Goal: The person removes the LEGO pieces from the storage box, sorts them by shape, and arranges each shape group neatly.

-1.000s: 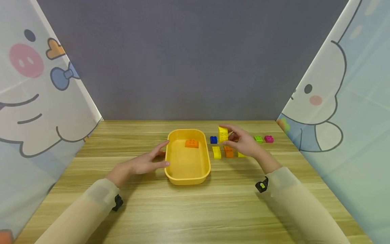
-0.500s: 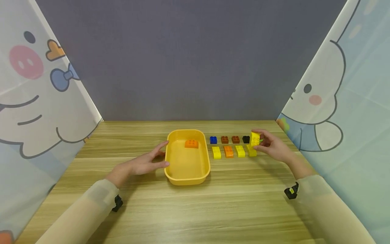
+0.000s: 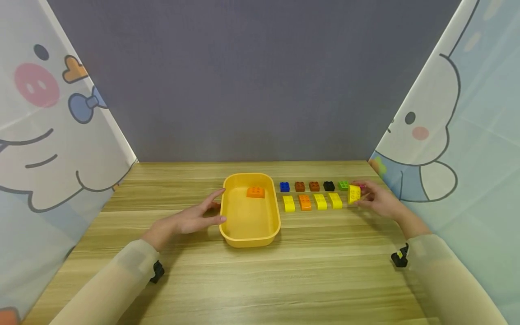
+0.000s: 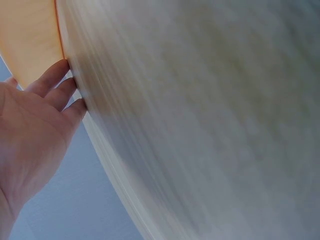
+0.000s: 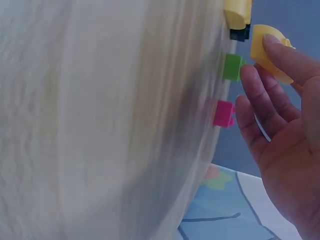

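Pinched between the thumb and fingers of my right hand [image 3: 382, 201] is a yellow toy brick [image 3: 354, 194], held tilted above the table at the right end of the front row. In the right wrist view that brick [image 5: 265, 50] shows its curved side against the thumb. A green brick [image 3: 343, 185] lies just behind it, and a pink brick [image 5: 223, 113] is partly covered by the hand in the head view. My left hand [image 3: 191, 218] rests its spread fingers and thumb at the left rim of a yellow plastic bin [image 3: 249, 242]. One orange brick [image 3: 255, 192] lies inside the bin.
Right of the bin runs a back row with a blue brick [image 3: 285, 187], brown bricks [image 3: 299, 186] and a black brick [image 3: 329, 186]. In front of it lie an orange brick [image 3: 304, 202] and several yellow bricks [image 3: 289, 203]. A grey wall [image 3: 252, 90] stands behind the table.
My right hand has carried the yellow brick rightward past the rows and lowered it toward the front row's right end. My left hand has stayed at the bin.
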`<action>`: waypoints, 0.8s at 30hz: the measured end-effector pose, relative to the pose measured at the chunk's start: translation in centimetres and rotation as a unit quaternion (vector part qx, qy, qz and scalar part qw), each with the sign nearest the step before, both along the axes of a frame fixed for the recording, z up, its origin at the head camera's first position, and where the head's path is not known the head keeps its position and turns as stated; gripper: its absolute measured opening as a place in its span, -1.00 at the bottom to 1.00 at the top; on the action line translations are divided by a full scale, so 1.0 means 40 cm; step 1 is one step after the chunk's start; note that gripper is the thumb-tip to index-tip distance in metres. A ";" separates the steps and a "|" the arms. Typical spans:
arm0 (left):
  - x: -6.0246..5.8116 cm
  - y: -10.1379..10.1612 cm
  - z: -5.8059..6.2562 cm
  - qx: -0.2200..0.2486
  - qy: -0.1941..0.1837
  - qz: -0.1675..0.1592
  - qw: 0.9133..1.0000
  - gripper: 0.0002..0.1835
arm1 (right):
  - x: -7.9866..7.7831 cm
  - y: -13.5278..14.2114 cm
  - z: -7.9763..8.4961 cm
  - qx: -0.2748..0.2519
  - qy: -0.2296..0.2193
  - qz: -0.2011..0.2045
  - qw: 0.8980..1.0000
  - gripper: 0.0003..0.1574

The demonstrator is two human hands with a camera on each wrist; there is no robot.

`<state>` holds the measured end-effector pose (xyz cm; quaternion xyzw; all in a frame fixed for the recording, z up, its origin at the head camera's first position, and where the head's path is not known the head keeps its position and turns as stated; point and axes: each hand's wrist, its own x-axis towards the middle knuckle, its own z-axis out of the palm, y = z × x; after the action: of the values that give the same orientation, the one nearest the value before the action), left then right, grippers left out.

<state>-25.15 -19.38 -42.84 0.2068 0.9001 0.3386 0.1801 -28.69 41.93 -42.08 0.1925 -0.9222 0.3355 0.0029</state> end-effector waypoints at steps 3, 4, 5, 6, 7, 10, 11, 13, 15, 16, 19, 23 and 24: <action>0.001 0.000 -0.001 0.001 -0.001 0.000 1.000 0.07 | -0.004 0.006 -0.006 0.017 -0.009 -0.006 1.000 -0.16; 0.001 0.000 -0.001 0.000 0.000 0.000 1.000 0.07 | -0.005 0.007 -0.007 0.021 -0.014 -0.007 1.000 -0.16; 0.000 0.001 -0.002 -0.001 0.000 0.000 1.000 0.07 | -0.005 0.008 -0.008 0.022 -0.019 -0.006 1.000 -0.16; 0.000 0.001 -0.003 -0.001 0.000 0.000 1.000 0.06 | -0.006 0.009 -0.009 0.021 -0.026 -0.005 0.999 -0.16; -0.001 0.001 -0.004 -0.002 0.000 0.001 1.000 0.06 | -0.005 0.009 -0.011 0.020 -0.033 -0.006 0.999 -0.17; -0.002 0.000 -0.007 -0.003 0.002 0.001 1.000 0.06 | -0.005 0.011 -0.014 0.014 -0.046 -0.002 0.999 -0.20; -0.002 0.000 -0.008 -0.003 0.002 0.001 1.000 0.06 | -0.005 0.011 -0.016 0.012 -0.049 -0.001 0.999 -0.22; -0.003 0.000 -0.008 -0.002 0.001 0.001 1.000 0.06 | -0.005 0.012 -0.019 0.017 -0.046 -0.001 0.999 -0.22; -0.002 0.001 -0.008 -0.002 0.000 0.000 1.000 0.06 | -0.005 0.013 -0.022 0.023 -0.040 -0.002 0.999 -0.23; -0.002 0.001 -0.007 -0.002 0.000 0.000 1.000 0.06 | -0.005 0.013 -0.023 0.029 -0.038 -0.002 0.999 -0.22; 0.000 0.001 -0.006 -0.001 0.000 0.001 1.000 0.06 | -0.008 0.014 -0.025 0.047 -0.040 -0.002 0.998 -0.19; 0.002 0.000 -0.005 0.006 0.003 0.001 1.000 0.05 | -0.018 0.015 -0.031 0.079 -0.046 0.000 0.996 -0.15; 0.002 -0.001 -0.005 0.007 0.004 0.000 1.000 0.05 | -0.019 0.015 -0.033 0.087 -0.046 0.000 0.995 -0.14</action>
<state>-25.05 -19.40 -43.04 0.2093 0.8985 0.3441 0.1749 -29.47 42.53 -43.42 0.1764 -0.9470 0.2623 -0.0565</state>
